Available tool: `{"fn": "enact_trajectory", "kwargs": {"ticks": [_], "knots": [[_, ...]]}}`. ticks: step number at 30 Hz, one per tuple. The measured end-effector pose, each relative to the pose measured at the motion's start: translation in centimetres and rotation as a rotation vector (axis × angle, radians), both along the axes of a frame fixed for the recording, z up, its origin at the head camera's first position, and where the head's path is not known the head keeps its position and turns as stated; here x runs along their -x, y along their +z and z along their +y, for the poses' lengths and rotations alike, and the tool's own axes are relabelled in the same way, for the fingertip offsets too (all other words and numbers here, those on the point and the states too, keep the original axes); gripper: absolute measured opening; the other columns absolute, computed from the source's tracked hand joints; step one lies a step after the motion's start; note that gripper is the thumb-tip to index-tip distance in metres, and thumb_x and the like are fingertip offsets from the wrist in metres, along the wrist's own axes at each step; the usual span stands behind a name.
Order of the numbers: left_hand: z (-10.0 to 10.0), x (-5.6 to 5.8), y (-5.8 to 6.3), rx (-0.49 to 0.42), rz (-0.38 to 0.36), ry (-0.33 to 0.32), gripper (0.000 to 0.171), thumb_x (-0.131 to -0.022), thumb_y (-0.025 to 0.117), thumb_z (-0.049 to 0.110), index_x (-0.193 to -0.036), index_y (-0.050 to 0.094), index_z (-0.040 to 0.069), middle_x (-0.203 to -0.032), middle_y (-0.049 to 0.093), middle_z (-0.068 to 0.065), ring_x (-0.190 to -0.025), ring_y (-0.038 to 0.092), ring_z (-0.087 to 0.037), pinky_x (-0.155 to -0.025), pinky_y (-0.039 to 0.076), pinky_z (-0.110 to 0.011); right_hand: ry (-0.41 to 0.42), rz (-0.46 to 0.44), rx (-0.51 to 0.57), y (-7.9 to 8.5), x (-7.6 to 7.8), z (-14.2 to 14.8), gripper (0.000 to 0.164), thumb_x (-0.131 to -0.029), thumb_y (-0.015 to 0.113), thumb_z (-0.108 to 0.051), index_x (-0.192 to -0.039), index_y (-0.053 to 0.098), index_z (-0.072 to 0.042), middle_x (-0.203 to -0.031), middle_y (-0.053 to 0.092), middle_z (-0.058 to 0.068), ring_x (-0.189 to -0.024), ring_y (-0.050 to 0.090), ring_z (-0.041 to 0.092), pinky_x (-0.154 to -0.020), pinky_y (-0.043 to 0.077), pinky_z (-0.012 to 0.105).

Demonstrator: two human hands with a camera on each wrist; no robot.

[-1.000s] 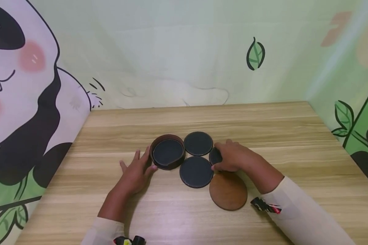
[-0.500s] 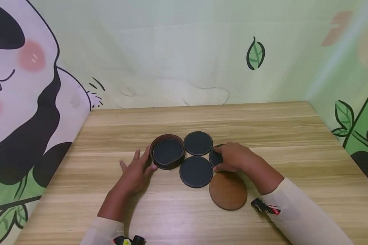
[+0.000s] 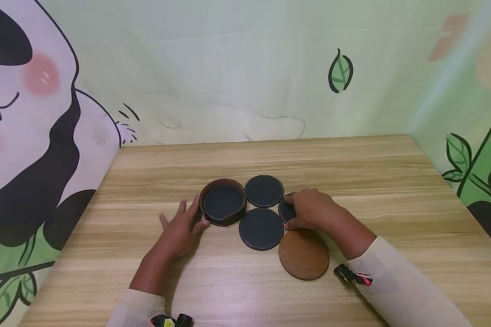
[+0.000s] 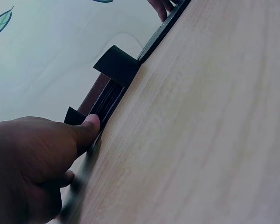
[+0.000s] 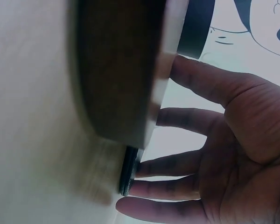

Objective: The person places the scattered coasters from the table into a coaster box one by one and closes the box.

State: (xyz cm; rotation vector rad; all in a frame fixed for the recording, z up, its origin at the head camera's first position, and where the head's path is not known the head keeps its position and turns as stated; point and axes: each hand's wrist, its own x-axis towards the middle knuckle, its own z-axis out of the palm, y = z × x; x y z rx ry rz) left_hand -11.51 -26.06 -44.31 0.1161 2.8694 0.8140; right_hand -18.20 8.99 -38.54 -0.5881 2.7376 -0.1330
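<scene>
My left hand (image 3: 181, 234) rests against the left side of a round dark-brown coaster holder (image 3: 202, 211), forefinger and thumb at its wall, other fingers spread. A black coaster (image 3: 224, 203) shows inside it. In the left wrist view, the thumb lies at the holder's side gap, where stacked edges (image 4: 107, 100) show. My right hand (image 3: 316, 210) touches another black coaster (image 3: 285, 210), partly hidden beneath it; the thumb and forefinger meet its surface. The right wrist view shows the fingers (image 5: 172, 163) extended, some at a dark coaster edge (image 5: 128, 172).
Two black coasters (image 3: 264, 190) lie right of the holder, one behind the other. A brown disc (image 3: 304, 255) lies in front of the right hand and looms close in the right wrist view. The wooden table (image 3: 237, 295) meets a wall with printed panda and leaves.
The right thumb and forefinger have shifted slightly to the right over the black coaster since a second ago. The left hand, the holder and the other coasters have stayed put.
</scene>
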Motion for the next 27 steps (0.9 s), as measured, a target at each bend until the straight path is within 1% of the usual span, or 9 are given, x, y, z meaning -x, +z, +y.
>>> {"fn": "enact_trajectory", "kwargs": {"ticks": [7, 12, 20, 22, 27], "knots": [[-0.04, -0.01, 0.08, 0.006, 0.001, 0.0, 0.082, -0.114, 0.058, 0.034, -0.177, 0.011, 0.011, -0.176, 0.031, -0.026, -0.17, 0.006, -0.05, -0.117, -0.016, -0.091, 0.001, 0.013, -0.008, 0.01, 0.19, -0.21, 0.078, -0.087, 0.09, -0.046, -0.152, 0.066, -0.012, -0.139, 0.073, 0.022, -0.119, 0.072, 0.04, -0.085, 0.063, 0.05], [-0.04, -0.05, 0.08, 0.005, -0.005, 0.004, 0.082, -0.114, 0.058, 0.035, -0.177, 0.011, 0.012, -0.177, 0.029, -0.026, -0.17, 0.006, -0.05, -0.117, -0.016, -0.091, 0.001, 0.016, 0.0, -0.07, 0.45, -0.25, 0.075, -0.085, 0.089, -0.041, -0.15, 0.068, -0.012, -0.138, 0.074, 0.022, -0.114, 0.071, 0.037, -0.082, 0.063, 0.047], [-0.04, 0.01, 0.03, 0.005, 0.006, -0.001, 0.082, -0.114, 0.058, 0.035, -0.177, 0.012, 0.011, -0.176, 0.032, -0.026, -0.17, 0.007, -0.05, -0.117, -0.015, -0.092, 0.018, 0.018, 0.049, 0.1, 0.69, 0.02, 0.072, -0.081, 0.087, -0.035, -0.146, 0.07, -0.008, -0.137, 0.075, 0.021, -0.111, 0.071, 0.033, -0.086, 0.062, 0.045], [-0.03, 0.0, 0.05, 0.004, 0.006, -0.001, 0.082, -0.114, 0.058, 0.035, -0.177, 0.012, 0.011, -0.176, 0.032, -0.026, -0.17, 0.007, -0.05, -0.117, -0.015, -0.092, 0.023, 0.018, 0.053, 0.13, 0.74, 0.13, 0.072, -0.081, 0.086, -0.035, -0.146, 0.071, -0.008, -0.137, 0.075, 0.02, -0.113, 0.071, 0.033, -0.088, 0.061, 0.045], [0.02, 0.0, 0.09, 0.005, 0.0, 0.0, 0.082, -0.114, 0.058, 0.035, -0.177, 0.012, 0.011, -0.176, 0.032, -0.026, -0.17, 0.007, -0.05, -0.117, -0.015, -0.091, 0.028, 0.007, 0.071, 0.1, 0.86, 0.46, 0.072, -0.081, 0.085, -0.036, -0.147, 0.071, -0.01, -0.138, 0.075, 0.019, -0.113, 0.07, 0.032, -0.087, 0.06, 0.045]]}}
